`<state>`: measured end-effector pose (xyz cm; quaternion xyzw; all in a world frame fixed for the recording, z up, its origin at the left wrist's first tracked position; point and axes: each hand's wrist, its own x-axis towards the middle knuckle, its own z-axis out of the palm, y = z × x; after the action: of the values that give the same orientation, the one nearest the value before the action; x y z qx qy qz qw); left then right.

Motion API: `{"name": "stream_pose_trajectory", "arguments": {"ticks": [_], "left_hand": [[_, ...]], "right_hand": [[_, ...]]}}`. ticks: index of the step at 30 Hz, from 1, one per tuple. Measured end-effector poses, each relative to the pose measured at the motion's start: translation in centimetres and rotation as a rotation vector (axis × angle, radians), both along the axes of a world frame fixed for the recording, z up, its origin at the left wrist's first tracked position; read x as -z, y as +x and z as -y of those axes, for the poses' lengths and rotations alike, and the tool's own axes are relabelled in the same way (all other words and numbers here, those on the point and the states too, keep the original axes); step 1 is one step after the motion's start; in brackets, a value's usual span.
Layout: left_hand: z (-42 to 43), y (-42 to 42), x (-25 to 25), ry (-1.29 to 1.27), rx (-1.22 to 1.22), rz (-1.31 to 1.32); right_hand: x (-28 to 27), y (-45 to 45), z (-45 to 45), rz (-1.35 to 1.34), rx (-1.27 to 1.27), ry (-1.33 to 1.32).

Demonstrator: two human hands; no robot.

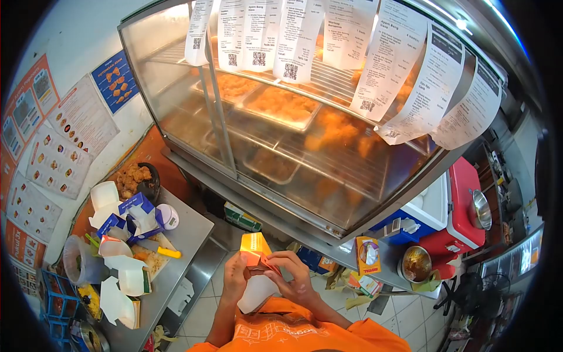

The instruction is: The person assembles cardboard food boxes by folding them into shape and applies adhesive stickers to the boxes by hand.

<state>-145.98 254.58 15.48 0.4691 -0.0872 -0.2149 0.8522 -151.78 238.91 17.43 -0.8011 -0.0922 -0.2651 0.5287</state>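
Observation:
In front of my orange shirt I hold a small orange and yellow food carton [254, 242] between both hands. A white flap or inner side of the carton hangs below, toward my chest. My left hand [234, 277] closes on its left side. On the right edge, the bent fingers of my right hand [291, 277] press against the carton. Beyond my hands stands a glass display warmer [328, 176], with trays of fried food [281, 105] on its racks.
Several printed order slips [296, 41] hang along the warmer's top. To the left, a metal table [196, 226] bears open paper boxes [130, 276], a yellow-handled knife [170, 253] and a scale-like round white item [168, 217]. At right are a red cooler [451, 234] and a metal bowl [415, 264].

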Motion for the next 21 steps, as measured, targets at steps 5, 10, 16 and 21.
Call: {"name": "stream_pose_trajectory", "arguments": {"ticks": [5,10,16,21], "left_hand": [[1.7,-0.1,1.0,0.185,-0.11,0.217],[1.3,0.0,2.2,0.394,-0.253,0.419],[1.1,-0.1,1.8,0.439,-0.272,0.499],[0.3,-0.2,1.5,0.341,-0.133,0.426]], "right_hand": [[0.9,-0.3,-0.2,0.0,0.222,0.194],[1.8,-0.1,-0.4,-0.118,0.268,0.232],[1.9,-0.5,-0.7,-0.239,0.113,0.253],[0.8,-0.4,0.0,-0.264,-0.002,0.337]]}}
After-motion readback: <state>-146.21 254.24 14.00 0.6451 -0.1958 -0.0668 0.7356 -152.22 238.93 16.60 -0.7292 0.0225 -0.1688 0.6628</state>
